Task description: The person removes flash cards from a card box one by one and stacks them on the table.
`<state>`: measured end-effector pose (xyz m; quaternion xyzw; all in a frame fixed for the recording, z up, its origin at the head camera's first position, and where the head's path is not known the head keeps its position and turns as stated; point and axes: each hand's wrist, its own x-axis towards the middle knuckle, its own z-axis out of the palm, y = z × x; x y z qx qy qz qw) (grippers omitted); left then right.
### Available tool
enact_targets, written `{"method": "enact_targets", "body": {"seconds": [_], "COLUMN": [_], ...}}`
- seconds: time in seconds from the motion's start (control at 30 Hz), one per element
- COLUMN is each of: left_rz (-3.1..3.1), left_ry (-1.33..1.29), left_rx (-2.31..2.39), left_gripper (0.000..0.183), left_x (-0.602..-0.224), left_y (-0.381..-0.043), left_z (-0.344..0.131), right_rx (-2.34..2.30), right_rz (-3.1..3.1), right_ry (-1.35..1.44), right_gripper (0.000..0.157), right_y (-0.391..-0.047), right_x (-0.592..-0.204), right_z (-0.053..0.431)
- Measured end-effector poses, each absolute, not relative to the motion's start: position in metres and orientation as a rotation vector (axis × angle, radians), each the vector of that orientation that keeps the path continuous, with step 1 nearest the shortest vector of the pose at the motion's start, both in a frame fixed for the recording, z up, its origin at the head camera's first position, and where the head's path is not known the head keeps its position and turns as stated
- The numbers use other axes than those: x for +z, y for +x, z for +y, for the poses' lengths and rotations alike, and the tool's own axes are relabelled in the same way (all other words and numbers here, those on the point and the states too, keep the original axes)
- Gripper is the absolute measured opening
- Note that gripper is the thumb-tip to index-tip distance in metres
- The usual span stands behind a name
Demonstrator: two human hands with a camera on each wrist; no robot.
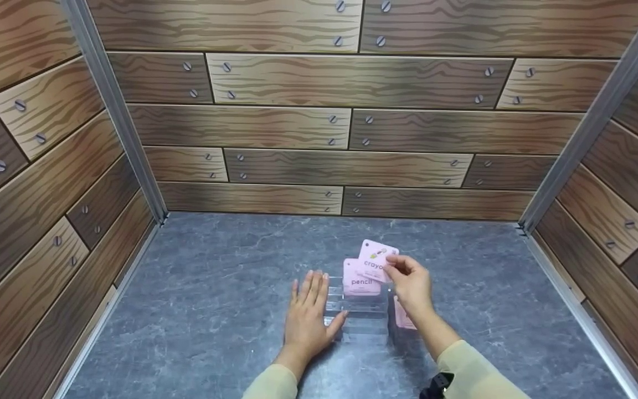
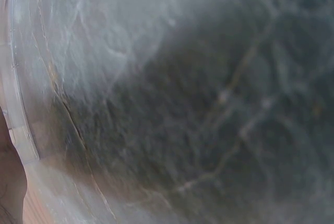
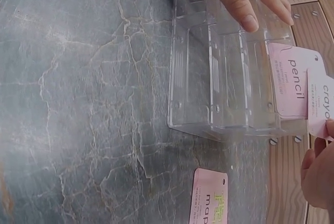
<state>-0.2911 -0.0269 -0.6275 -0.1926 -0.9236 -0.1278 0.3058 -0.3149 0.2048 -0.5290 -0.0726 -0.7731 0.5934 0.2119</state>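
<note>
A clear plastic tiered rack (image 1: 360,322) stands on the grey marbled table. My left hand (image 1: 309,316) lies along its left side, fingers straight and thumb at its front edge. In the rack's rear tier leans a pink card printed "pencil" (image 3: 292,83). My right hand (image 1: 414,285) pinches a pink flash card (image 1: 375,256) by its right edge, with "crayo" readable and the last letter hidden by the fingers. This card overlaps the upper right of the pencil card in the head view.
A pink card reading "map" (image 3: 207,198) lies on the table (image 1: 214,310) to the right of the rack, partly behind my right wrist in the head view. Wood-plank-patterned walls (image 1: 346,127) enclose the table at the back and both sides.
</note>
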Motion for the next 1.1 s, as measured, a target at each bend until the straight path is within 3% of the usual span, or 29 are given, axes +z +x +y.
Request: {"method": "enact_targets", "body": {"seconds": [1.1], "left_rz": [-2.455], "left_ry": [-0.498], "left_rx": [-0.311], "left_gripper": [0.092], "left_x": [-0.627], "left_y": [-0.291], "left_z": [-0.026], "right_rx": [1.952], "right_rz": [-1.987], "right_ry": [-0.266], "right_gripper": [0.028], "right_y": [-0.299], "right_x": [-0.521], "right_z": [0.235]}}
